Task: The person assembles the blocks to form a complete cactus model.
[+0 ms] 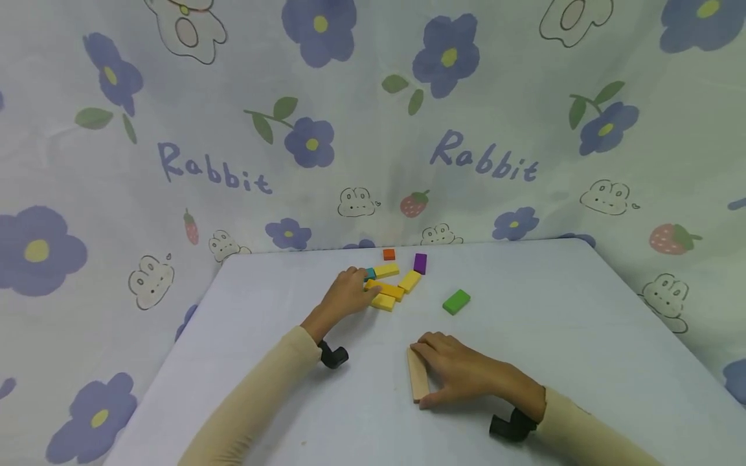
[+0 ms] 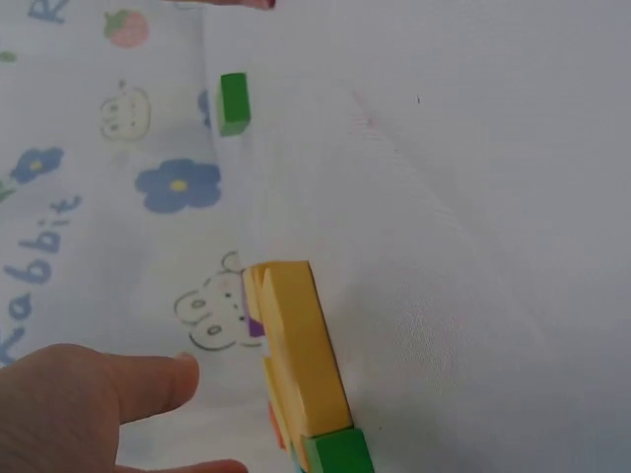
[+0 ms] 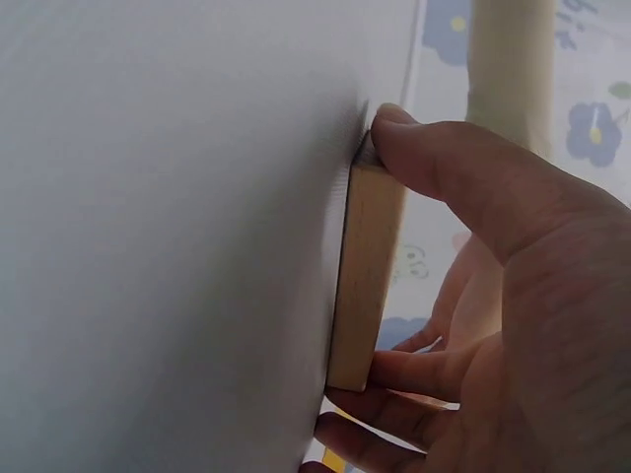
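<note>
My left hand [image 1: 350, 291] is over the left side of a cluster of coloured blocks. In the left wrist view its thumb [image 2: 158, 384] extends toward a long yellow block [image 2: 301, 345], with a gap between them. A green block [image 2: 340, 453] touches that block's end. A blue block [image 1: 370, 274] shows partly at the left fingertips. My right hand [image 1: 460, 369] grips a plain wooden block [image 1: 418, 375] lengthwise, thumb at the near end and fingers at the far end. In the right wrist view the wooden block [image 3: 365, 276] lies against the white tabletop.
Other yellow blocks [image 1: 410, 281] lie about the cluster. A purple block [image 1: 420, 263] and an orange-red block [image 1: 388, 254] sit farther back. One green block [image 1: 456, 302] lies apart on the right of the white table [image 1: 524, 310]. A patterned cloth [image 1: 373, 129] hangs behind the table.
</note>
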### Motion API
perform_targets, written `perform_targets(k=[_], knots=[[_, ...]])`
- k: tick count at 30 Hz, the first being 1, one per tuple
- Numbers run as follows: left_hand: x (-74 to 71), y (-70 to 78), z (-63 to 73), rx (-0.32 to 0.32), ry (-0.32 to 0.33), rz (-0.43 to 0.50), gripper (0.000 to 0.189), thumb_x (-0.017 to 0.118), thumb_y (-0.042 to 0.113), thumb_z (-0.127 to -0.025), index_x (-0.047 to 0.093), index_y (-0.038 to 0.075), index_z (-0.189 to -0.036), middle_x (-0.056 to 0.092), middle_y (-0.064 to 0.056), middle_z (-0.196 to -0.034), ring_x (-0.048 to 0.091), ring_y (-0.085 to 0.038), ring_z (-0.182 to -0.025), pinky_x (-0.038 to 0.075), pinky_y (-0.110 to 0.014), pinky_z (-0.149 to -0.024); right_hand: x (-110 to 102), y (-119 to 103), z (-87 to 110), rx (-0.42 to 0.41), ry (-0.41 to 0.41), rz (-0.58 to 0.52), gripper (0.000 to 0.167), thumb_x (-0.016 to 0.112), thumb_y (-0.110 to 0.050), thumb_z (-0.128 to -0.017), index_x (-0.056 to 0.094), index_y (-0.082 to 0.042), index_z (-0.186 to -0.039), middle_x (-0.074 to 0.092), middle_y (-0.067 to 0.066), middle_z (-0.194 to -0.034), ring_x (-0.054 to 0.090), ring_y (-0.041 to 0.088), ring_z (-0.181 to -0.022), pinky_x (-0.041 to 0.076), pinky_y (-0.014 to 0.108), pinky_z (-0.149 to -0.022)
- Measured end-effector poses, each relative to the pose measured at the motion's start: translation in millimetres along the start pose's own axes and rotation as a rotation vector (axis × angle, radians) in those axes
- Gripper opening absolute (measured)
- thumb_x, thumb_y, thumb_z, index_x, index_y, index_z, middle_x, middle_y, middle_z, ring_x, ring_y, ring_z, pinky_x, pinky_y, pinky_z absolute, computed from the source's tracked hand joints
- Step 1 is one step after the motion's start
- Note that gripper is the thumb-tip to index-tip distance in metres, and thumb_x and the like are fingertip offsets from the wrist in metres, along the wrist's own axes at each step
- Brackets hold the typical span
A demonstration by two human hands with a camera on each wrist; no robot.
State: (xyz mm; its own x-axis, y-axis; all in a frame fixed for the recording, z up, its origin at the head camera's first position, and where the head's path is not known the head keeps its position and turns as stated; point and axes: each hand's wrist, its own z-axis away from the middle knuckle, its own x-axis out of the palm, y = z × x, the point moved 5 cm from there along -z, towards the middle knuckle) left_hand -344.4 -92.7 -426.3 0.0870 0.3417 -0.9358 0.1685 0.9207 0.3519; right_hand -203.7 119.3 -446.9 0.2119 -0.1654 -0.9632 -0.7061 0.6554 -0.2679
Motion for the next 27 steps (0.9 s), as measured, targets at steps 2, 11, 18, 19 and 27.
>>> perform_targets(k=[2,11,18,19,27], knots=[[2.5,3.6,-0.6,-0.005,0.002,-0.038,0.069,0.062,0.057,-0.093,0.056,0.005,-0.138,0.058,-0.013,-0.131,0.055,-0.029,-0.116,0.050,-0.046,-0.104,-0.5,0.0,1.5,-0.012,0.006,0.005,0.099,0.065,-0.078,-0.076,0.047,-0.008,-0.144,0.051,0.000,-0.133,0.050,0.013,-0.119,0.048,0.040,-0.104],[12.7,19.2,-1.0,-0.008,-0.009,-0.220,0.090,0.054,0.074,-0.087,0.056,-0.004,-0.132,0.059,-0.021,-0.125,0.054,-0.034,-0.114,0.051,-0.046,-0.101,-2.9,-0.2,4.2,-0.031,0.001,-0.009,0.096,0.068,-0.074,-0.077,0.046,-0.008,-0.142,0.050,0.001,-0.133,0.050,0.014,-0.119,0.047,0.041,-0.106],[23.6,25.4,-3.0,-0.071,-0.019,-0.310,0.094,0.054,0.081,-0.081,0.061,-0.002,-0.126,0.061,-0.020,-0.122,0.051,-0.035,-0.115,0.047,-0.052,-0.104,0.2,-2.0,3.9,-0.055,0.006,-0.023,0.096,0.067,-0.075,-0.077,0.046,-0.008,-0.143,0.050,0.000,-0.133,0.049,0.011,-0.117,0.047,0.039,-0.105],[24.9,26.6,-2.9,-0.080,-0.023,-0.318,0.094,0.053,0.082,-0.081,0.062,-0.002,-0.124,0.061,-0.020,-0.122,0.050,-0.035,-0.116,0.046,-0.052,-0.104,0.5,-1.9,4.1,-0.055,0.005,-0.024,0.097,0.067,-0.075,-0.077,0.046,-0.007,-0.143,0.050,0.000,-0.133,0.049,0.011,-0.117,0.047,0.039,-0.105],[25.9,37.7,-6.3,-0.088,-0.038,-0.390,0.092,0.048,0.084,-0.082,0.069,0.001,-0.117,0.061,-0.021,-0.120,0.049,-0.036,-0.116,0.046,-0.054,-0.103,0.1,1.0,4.7,-0.047,0.014,-0.004,0.098,0.065,-0.077,-0.076,0.046,-0.009,-0.143,0.050,0.000,-0.134,0.050,0.012,-0.118,0.048,0.039,-0.105]])
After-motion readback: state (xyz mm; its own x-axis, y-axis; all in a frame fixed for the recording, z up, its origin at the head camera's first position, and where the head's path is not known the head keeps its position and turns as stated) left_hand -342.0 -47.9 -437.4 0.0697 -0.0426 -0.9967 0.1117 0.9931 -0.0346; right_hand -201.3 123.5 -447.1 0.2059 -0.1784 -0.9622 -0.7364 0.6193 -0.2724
